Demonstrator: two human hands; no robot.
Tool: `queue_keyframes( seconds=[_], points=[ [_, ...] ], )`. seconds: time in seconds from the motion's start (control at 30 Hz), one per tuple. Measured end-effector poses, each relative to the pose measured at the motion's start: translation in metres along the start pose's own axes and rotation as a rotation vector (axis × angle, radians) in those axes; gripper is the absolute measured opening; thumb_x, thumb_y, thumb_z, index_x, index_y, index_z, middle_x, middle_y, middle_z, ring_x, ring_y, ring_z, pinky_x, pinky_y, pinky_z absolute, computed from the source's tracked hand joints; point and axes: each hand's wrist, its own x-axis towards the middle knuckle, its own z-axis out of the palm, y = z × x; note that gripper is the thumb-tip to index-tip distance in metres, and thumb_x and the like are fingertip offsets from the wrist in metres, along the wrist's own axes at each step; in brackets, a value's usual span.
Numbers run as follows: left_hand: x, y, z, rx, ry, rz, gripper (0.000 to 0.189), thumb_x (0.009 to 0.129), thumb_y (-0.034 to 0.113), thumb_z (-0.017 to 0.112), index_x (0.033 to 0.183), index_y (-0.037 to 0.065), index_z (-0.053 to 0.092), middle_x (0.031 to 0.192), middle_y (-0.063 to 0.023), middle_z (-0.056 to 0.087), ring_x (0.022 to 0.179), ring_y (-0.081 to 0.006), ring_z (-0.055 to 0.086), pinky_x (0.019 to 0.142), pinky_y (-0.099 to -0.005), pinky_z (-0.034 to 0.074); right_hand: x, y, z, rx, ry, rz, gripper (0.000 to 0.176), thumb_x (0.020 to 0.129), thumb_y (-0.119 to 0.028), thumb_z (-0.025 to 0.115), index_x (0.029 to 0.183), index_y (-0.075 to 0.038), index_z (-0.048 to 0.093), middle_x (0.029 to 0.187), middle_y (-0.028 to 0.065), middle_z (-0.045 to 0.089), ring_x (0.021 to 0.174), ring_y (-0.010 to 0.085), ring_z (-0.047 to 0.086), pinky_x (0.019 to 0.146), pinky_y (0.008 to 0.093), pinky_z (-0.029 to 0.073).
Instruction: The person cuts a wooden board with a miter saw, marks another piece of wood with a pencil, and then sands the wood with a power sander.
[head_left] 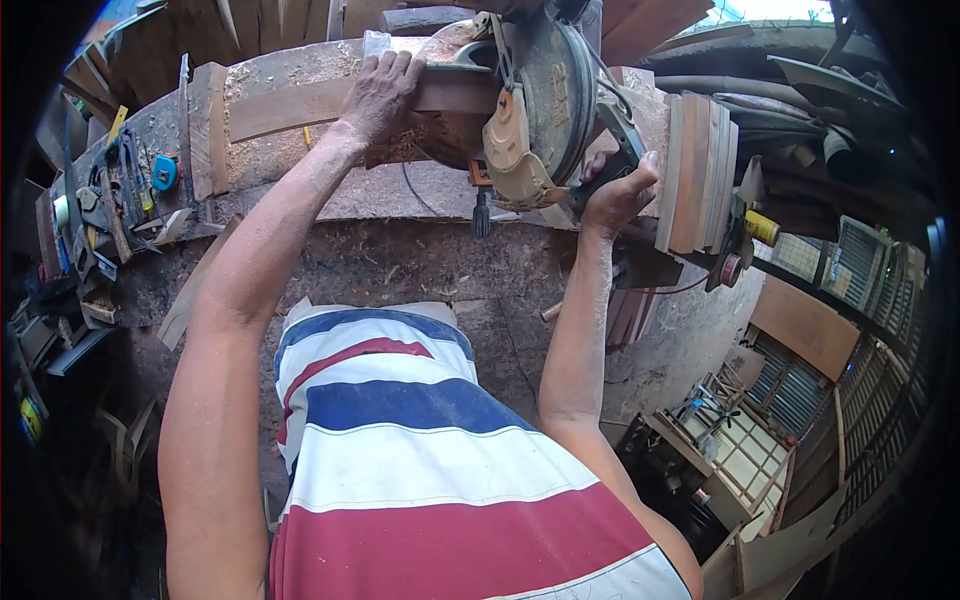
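Note:
My left hand grips a long wooden board that lies across the sawdust-covered bench, its fingers over the board's far edge. Beside it stands a miter saw with a round blade guard, and the board runs in under the saw's left side. My right hand is wrapped round the saw's black handle, thumb pointing up. Whether a finger presses the trigger is hidden. The blade's edge and its contact with the board are out of sight behind the guard.
Stacked wooden strips stand right of the saw. On the bench's left lie a blue tape measure, pliers and other hand tools. Sawdust and shavings cover the bench top. A yellow can sits at the right end.

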Motion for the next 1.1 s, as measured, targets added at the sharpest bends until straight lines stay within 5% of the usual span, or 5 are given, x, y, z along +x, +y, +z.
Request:
queue_keyframes(
  seconds=[0.33, 0.77, 0.93, 1.1],
  points=[
    [0.001, -0.004, 0.007, 0.028, 0.002, 0.009, 0.105, 0.072, 0.066, 0.093, 0.146, 0.002, 0.055, 0.133, -0.0148, 0.063, 0.125, -0.0325, 0.064, 0.107, -0.0456, 0.050, -0.006, 0.002, 0.002, 0.004, 0.050, 0.007, 0.061, 0.116, -0.049, 0.032, 0.090, -0.003, 0.062, 0.065, 0.0044, 0.061, 0.052, 0.0157, 0.057, 0.052, 0.0312, 0.045],
    [0.001, 0.001, -0.003, -0.013, -0.072, -0.028, 0.105, 0.072, 0.057, 0.095, 0.152, 0.004, 0.051, 0.140, -0.0152, 0.061, 0.132, -0.0340, 0.060, 0.112, -0.0481, 0.047, -0.006, 0.014, 0.000, -0.012, 0.048, -0.014, 0.062, 0.115, -0.049, 0.031, 0.085, -0.004, 0.059, 0.065, 0.0051, 0.059, 0.054, 0.0179, 0.056, 0.055, 0.0327, 0.045],
    [0.000, -0.003, 0.005, 0.011, -0.045, -0.015, 0.106, 0.071, 0.057, 0.095, 0.152, 0.004, 0.051, 0.140, -0.0148, 0.061, 0.132, -0.0340, 0.060, 0.111, -0.0479, 0.047, -0.016, 0.083, -0.013, 0.100, 0.019, -0.038, 0.062, 0.113, -0.057, 0.032, 0.089, -0.005, 0.057, 0.068, 0.0073, 0.059, 0.054, 0.0203, 0.055, 0.056, 0.0343, 0.047],
    [0.002, -0.001, -0.001, -0.033, -0.069, -0.018, 0.105, 0.069, 0.054, 0.096, 0.151, 0.004, 0.052, 0.140, -0.0146, 0.061, 0.134, -0.0345, 0.058, 0.111, -0.0484, 0.046, -0.006, 0.042, -0.010, 0.038, 0.019, 0.041, 0.066, 0.115, -0.058, 0.031, 0.087, -0.006, 0.059, 0.065, 0.0037, 0.058, 0.053, 0.0169, 0.056, 0.055, 0.0325, 0.046]
  ],
)
